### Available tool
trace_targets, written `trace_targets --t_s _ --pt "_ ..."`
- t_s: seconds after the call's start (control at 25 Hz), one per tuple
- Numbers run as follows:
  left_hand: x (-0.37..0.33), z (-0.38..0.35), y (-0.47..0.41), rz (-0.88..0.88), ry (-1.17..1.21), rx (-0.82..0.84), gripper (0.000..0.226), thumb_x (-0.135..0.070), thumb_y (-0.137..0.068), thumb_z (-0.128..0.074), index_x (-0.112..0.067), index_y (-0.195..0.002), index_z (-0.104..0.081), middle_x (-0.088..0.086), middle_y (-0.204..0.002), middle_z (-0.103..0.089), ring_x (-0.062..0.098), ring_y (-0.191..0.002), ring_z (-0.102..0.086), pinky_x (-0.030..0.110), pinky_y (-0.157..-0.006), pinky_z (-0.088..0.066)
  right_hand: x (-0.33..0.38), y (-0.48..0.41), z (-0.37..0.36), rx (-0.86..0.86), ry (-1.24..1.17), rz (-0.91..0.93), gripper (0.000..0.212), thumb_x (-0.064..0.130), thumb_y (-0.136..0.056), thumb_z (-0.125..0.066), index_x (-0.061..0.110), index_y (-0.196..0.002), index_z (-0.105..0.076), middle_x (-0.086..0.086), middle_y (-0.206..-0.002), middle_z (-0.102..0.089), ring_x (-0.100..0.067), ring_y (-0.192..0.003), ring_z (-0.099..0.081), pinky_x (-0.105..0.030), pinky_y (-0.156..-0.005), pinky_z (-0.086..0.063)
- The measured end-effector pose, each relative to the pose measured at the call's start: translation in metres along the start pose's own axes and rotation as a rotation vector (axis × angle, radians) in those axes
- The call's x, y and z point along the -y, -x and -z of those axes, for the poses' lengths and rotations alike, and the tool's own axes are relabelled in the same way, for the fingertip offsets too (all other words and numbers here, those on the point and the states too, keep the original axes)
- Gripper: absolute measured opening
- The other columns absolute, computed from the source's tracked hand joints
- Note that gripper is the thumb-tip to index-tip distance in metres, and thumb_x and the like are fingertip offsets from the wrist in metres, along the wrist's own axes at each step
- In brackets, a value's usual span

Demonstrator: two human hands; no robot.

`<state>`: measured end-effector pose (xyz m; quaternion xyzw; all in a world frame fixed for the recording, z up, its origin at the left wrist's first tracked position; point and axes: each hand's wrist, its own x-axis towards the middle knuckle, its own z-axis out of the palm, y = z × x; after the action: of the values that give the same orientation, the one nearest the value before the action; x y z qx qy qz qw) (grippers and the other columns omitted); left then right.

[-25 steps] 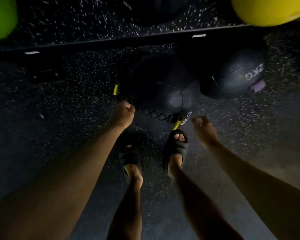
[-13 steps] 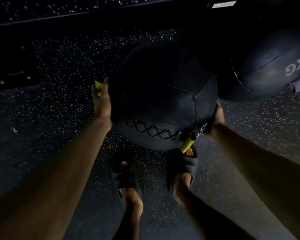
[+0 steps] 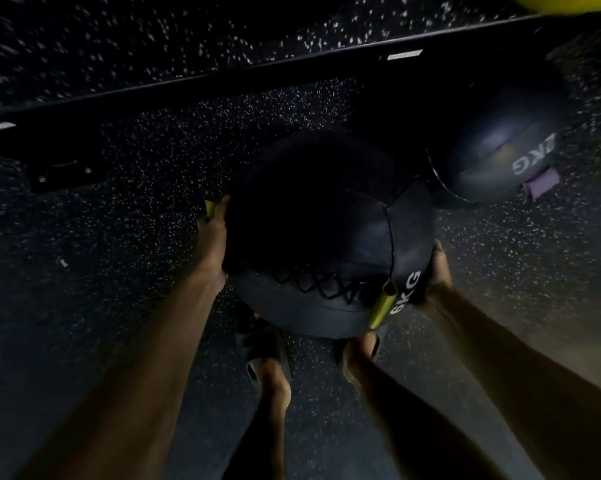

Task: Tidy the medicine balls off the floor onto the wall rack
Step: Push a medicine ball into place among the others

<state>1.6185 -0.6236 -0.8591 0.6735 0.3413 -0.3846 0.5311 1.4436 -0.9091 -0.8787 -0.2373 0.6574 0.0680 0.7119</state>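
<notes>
Since the 6KG medicine ball [image 3: 326,244] is squeezed between both hands, the lift depends on even pressure. The left hand [image 3: 210,244] presses flat-fingered on its left side. The right hand [image 3: 437,275] cups the lower right, fingers hidden, so its grip cannot be told. Probably best to slide both palms lower before raising it to the rack rail [image 3: 222,76] beyond the fingertips, clear of the 2KG ball [image 3: 499,147] past the right hand.

Fingers of the right hand [image 3: 437,275] vanish behind the 6KG medicine ball [image 3: 326,237], its upper half lost in shadow. The ball covers the toes of two sandalled feet [image 3: 266,344]. A yellow ball [image 3: 569,1] is cut by the top edge; white labels [image 3: 404,54] are unreadable.
</notes>
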Motion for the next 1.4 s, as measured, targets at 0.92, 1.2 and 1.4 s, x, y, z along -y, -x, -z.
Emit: trace_targets --t_s 0.92,1.2,1.4 --pt "-0.158 0.105 0.502 -0.360 0.228 0.279 0.058 -0.062 -0.089 -0.051 -0.021 -0.128 -0.068 0.006 -0.124 -0.071 0.024 -0.113 -0.067 0.039 -0.095 -0.054 0.056 0.546 0.019 0.017 0.155 0.551 0.043 0.044 -0.094 -0.047 0.011 -0.112 -0.067 -0.007 -0.108 -0.070 -0.025 -0.097 -0.067 -0.037 -0.087 -0.055" --pt "-0.236 0.114 0.610 -0.659 0.314 0.350 0.060 -0.054 -0.088 -0.057 -0.015 -0.132 -0.064 0.008 -0.125 -0.070 0.026 -0.116 -0.065 0.037 -0.095 -0.053 0.108 0.667 0.002 0.107 0.077 0.825 0.039 0.046 -0.090 -0.049 0.016 -0.099 -0.072 -0.007 -0.103 -0.074 -0.027 -0.099 -0.069 -0.040 -0.086 -0.057" --pt "-0.291 0.122 0.693 -0.830 0.354 0.399 0.051 -0.052 -0.094 -0.052 -0.014 -0.124 -0.068 0.007 -0.112 -0.075 0.024 -0.104 -0.070 0.031 -0.079 -0.057 0.136 0.761 -0.008 0.245 -0.036 0.980 0.033 0.045 -0.088 -0.051 0.020 -0.095 -0.072 -0.002 -0.090 -0.074 -0.021 -0.081 -0.068 -0.029 -0.066 -0.052"
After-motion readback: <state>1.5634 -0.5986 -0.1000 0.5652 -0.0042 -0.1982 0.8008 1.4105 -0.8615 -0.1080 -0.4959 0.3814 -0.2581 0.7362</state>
